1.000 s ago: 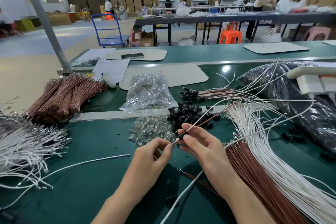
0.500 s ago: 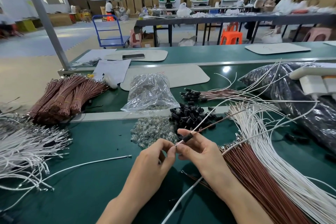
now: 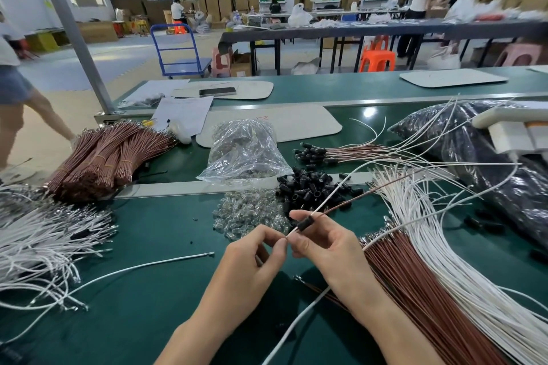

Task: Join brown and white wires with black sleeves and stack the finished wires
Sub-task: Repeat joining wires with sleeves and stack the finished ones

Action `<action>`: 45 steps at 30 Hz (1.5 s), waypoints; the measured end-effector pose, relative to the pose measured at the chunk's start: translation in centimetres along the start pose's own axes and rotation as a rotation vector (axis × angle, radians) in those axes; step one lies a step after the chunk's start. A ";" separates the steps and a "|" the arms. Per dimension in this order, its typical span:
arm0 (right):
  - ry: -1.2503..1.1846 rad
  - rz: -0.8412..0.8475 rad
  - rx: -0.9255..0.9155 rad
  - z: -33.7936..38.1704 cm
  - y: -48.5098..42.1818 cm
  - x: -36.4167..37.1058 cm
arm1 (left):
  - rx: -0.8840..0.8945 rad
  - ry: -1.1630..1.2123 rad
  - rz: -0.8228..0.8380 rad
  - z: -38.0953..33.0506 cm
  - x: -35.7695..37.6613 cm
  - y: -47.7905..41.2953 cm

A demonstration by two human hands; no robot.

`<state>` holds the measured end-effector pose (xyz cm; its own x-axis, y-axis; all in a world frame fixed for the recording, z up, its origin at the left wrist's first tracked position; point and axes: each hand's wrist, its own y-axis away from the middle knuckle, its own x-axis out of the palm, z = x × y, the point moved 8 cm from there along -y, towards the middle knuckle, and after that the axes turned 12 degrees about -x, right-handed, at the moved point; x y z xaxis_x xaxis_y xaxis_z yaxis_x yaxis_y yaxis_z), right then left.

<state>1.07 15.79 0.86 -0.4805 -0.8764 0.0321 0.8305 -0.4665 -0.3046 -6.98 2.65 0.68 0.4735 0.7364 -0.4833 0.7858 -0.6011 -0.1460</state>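
Note:
My right hand [image 3: 323, 246] holds a black sleeve [image 3: 305, 223] threaded on a white wire [image 3: 329, 197] and a brown wire [image 3: 353, 200] that run up and to the right. My left hand [image 3: 255, 258] pinches the wire ends just left of the sleeve. Loose black sleeves [image 3: 311, 190] lie in a heap behind my hands. A fan of brown wires [image 3: 421, 299] and white wires [image 3: 462, 284] lies to my right. Finished wires with sleeves [image 3: 335, 154] are stacked further back.
A heap of clear parts [image 3: 249, 213] and a plastic bag [image 3: 243, 151] sit behind my hands. Bundled brown wires [image 3: 100, 157] and loose white wires [image 3: 41, 246] lie at left. A single white wire [image 3: 142, 267] lies on the green table [image 3: 142, 317]. A dark bag [image 3: 489, 166] fills the right.
My hands and the wire pair rose slightly. The black sleeve has slid a little up the wires, away from the pinched ends. A person has walked into view at far left.

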 end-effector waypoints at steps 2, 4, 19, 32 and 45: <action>-0.050 -0.009 0.041 -0.3 0.1 0.0 | 0.010 -0.018 -0.021 0.0 -0.1 0.1; -0.059 0.007 0.063 -0.4 0.1 0.2 | 0.017 -0.042 -0.040 0.0 -0.2 0.1; 0.011 0.035 0.065 -0.6 0.0 0.2 | 0.045 -0.078 -0.055 -0.7 -0.5 0.5; -0.019 0.011 0.060 -0.6 0.0 0.2 | 0.110 -0.301 -0.153 -2.3 -1.0 1.0; -0.075 0.003 0.109 -0.4 0.0 0.1 | 0.060 -0.032 -0.065 -1.4 -0.4 0.7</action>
<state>0.89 15.76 0.44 -0.4593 -0.8822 0.1036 0.8593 -0.4708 -0.2000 -6.11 2.38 2.01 0.4085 0.7650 -0.4979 0.7889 -0.5703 -0.2290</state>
